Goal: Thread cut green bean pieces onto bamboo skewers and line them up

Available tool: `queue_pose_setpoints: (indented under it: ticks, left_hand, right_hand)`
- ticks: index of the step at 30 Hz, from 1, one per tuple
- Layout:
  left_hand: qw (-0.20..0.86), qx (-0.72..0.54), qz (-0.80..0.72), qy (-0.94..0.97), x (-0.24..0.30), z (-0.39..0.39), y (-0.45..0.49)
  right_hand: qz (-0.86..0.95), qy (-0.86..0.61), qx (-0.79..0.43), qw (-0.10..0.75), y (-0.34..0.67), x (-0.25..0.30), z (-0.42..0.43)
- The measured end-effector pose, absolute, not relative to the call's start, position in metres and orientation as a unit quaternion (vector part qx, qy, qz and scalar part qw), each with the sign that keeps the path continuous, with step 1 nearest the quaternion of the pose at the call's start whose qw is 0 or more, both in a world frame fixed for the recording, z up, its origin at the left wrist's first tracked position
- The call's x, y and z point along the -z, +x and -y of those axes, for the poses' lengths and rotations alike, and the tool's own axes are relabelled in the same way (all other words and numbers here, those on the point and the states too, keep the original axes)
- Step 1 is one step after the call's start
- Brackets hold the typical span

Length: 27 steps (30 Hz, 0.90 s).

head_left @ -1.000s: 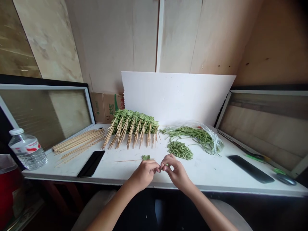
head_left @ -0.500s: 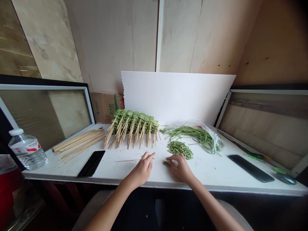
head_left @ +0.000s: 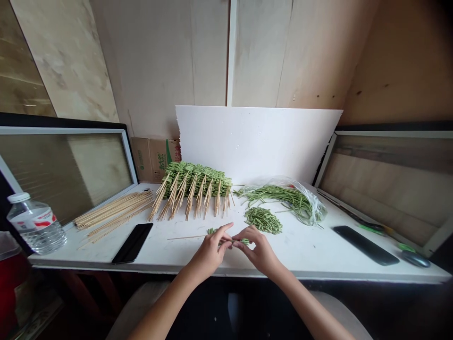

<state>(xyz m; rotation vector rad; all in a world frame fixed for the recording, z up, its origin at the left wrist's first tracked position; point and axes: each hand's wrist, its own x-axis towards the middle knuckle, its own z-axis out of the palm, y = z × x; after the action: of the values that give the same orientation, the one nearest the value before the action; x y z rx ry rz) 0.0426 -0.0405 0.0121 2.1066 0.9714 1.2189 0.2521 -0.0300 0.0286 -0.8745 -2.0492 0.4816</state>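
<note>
My left hand [head_left: 211,248] is closed around a thin bamboo skewer [head_left: 186,237], whose bare end sticks out to the left. Cut green bean pieces [head_left: 211,231] show just behind its fingers. My right hand [head_left: 259,249] pinches a short bean piece [head_left: 245,241], its fingertips meeting those of the left. The exact contact between skewer and bean is hidden by the fingers. Beyond the right hand lies a pile of cut green beans [head_left: 264,220].
Stacked bean skewers [head_left: 198,182] stand at the back, loose skewers [head_left: 116,212] to their left. Long beans spill from a clear plastic bag [head_left: 316,208]. Two dark phone-like slabs, a black phone [head_left: 133,243] and a dark flat object [head_left: 366,245], flank the work. A water bottle [head_left: 37,224] stands far left.
My right hand has moved left from the table with a bean piece and now meets my left hand. The view has shifted slightly.
</note>
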Motion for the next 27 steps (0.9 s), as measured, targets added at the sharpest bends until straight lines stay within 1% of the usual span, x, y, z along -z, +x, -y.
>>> queue_pose_setpoints:
  ticks: [2,5,12,18,21,27]
  left_hand:
    - [0.252,-0.448,-0.373,0.772,-0.015,0.041,0.042]
    - [0.214,-0.452,-0.39,0.773,-0.019,0.04,0.039]
    - [0.173,-0.462,-0.38,0.782,-0.024,0.044,0.038]
    - [0.176,-0.469,-0.371,0.782,-0.022,0.046,0.045]
    - [0.174,-0.467,-0.371,0.784,-0.021,0.046,0.048]
    - [0.185,-0.456,-0.374,0.787,-0.024,0.045,0.042]
  right_hand:
    - [0.808,-0.354,-0.176,0.437,0.252,-0.029,0.03]
    - [0.79,-0.372,-0.164,0.459,0.255,-0.03,0.028]
    - [0.79,-0.355,-0.169,0.471,0.252,-0.036,0.034]
    - [0.798,-0.349,-0.147,0.468,0.246,-0.035,0.038]
    - [0.796,-0.346,-0.18,0.464,0.243,-0.032,0.041]
    - [0.782,-0.325,-0.303,0.437,0.245,-0.036,0.041]
